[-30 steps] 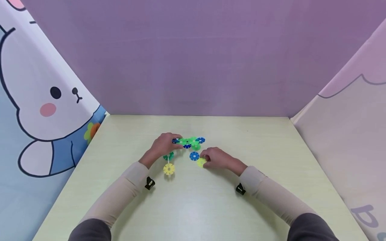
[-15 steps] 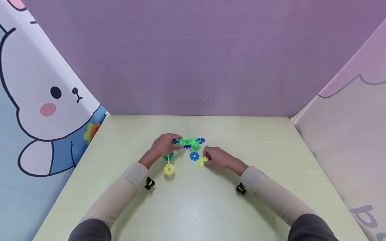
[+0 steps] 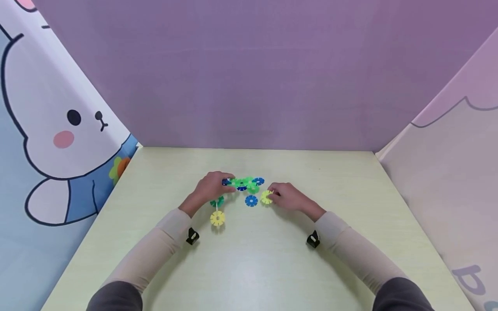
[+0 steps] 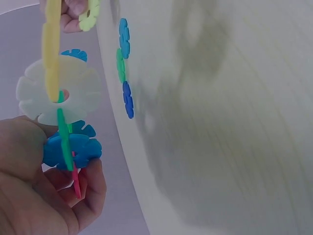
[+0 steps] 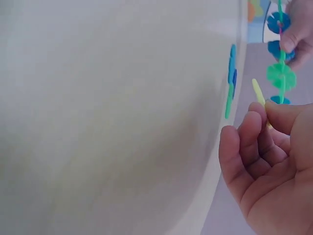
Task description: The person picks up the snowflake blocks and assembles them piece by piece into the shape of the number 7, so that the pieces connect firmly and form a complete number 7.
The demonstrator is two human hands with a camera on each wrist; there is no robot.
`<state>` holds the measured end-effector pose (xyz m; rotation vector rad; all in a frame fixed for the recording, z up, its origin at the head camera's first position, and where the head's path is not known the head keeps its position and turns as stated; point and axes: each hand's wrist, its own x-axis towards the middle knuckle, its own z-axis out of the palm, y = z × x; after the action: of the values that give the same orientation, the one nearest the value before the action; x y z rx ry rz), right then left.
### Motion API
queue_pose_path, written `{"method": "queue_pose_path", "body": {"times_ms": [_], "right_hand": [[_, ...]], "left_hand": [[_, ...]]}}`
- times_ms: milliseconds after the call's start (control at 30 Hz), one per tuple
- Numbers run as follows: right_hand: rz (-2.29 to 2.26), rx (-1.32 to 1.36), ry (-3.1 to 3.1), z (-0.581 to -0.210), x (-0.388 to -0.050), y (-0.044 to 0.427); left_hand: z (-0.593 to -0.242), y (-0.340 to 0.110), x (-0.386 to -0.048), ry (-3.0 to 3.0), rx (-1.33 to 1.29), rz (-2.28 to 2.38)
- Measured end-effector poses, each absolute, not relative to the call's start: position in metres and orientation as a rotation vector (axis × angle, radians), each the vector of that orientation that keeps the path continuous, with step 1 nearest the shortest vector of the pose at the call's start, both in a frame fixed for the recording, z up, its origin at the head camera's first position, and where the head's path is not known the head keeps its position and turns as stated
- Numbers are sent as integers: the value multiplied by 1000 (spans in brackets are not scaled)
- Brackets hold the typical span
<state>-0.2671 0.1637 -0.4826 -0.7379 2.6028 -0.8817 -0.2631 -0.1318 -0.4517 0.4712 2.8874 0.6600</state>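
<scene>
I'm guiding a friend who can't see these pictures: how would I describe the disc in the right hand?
In the head view, look over the pale table to the right hand. It pinches a notched lime-yellow disc. That tint, and the hand holding it, set it apart from the blue disc just left of it and the warmer yellow disc farther left.

One notched disc point(image 3: 266, 197) is showing yellow-green. Linked discs point(image 4: 62, 132) are mixing yellow, white, blue, green and pink. The backdrop point(image 3: 256, 77) is showing purple.
</scene>
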Motion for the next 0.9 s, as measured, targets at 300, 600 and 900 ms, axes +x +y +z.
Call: {"method": "queue_pose_path", "body": {"times_ms": [300, 600, 900], "right_hand": [[-1087, -608, 2559, -479, -278, 173], [-1301, -444, 2485, -477, -283, 174], [-1442, -314, 2387, -479, -286, 172]], "left_hand": [[-451, -131, -264, 2875, 485, 660], [-450, -132, -264, 2871, 486, 665], [-450, -133, -262, 2868, 494, 662]]}}
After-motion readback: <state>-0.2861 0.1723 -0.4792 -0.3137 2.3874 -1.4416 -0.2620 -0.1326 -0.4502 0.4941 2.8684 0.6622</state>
